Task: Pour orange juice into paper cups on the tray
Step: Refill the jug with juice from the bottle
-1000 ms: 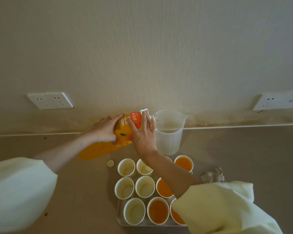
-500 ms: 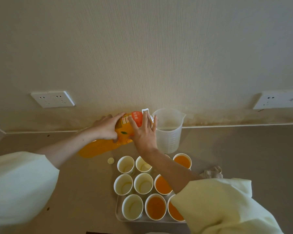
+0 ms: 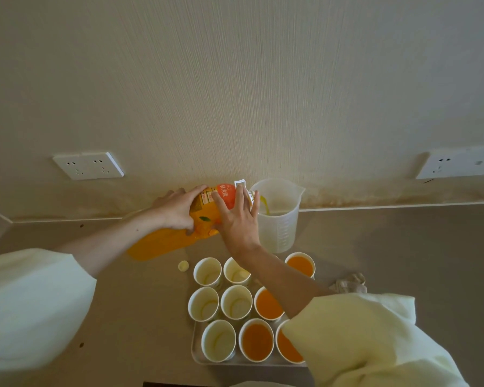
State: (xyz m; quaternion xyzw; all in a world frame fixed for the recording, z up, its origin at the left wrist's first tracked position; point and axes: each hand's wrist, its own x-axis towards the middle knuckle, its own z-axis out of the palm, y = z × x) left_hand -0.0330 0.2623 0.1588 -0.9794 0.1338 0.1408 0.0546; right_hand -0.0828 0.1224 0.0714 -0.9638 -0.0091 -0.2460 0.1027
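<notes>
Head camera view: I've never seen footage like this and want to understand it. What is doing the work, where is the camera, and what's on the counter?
There is no machine here; the grip is a person's two bare hands. The picture comes from a wide-angle camera worn on their head, looking forward and down, so both arms reach in from the bottom. The left hand grips a tilted orange juice bottle, while the right hand lies with straight fingers on it near the neck. Juice runs from the bottle into a clear measuring jug by the wall. On the counter sits a tray of paper cups: some hold juice, some look empty. A small bottle cap lies left of the tray, a crumpled cloth to its right.
</notes>
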